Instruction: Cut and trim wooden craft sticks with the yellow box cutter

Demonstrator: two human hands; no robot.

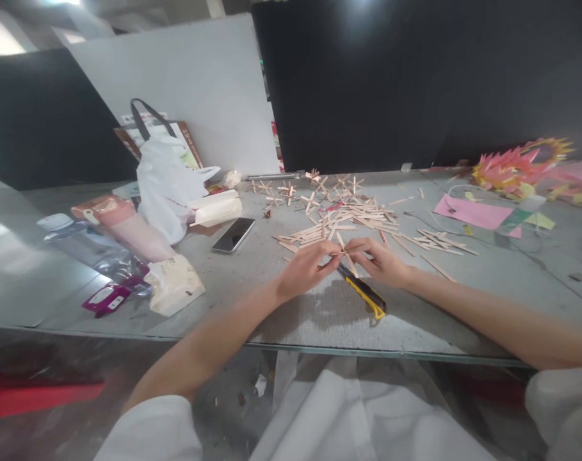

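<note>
Between my two hands is a small cross of flat wooden sticks [350,264], held above the table. The fingers of my left hand [310,264] are closed on its left side. From the other side my right hand [379,261] pinches it, fingertips bent inward. Just below them a yellow and black utility knife [365,294] lies slanted on the tabletop. Beyond my fingers spreads a loose pile of wooden sticks [362,214], and several crossed-stick pieces [310,203] stand or lie behind it.
At left are a black phone [234,235], a white plastic bag [159,186], a clear bottle [91,246], a pink bottle [132,224] and a purple packet [109,298]. Pink paper [477,216] and a spiky pink-yellow paper craft [506,169] lie at right. Dark panels [415,83] rise behind.
</note>
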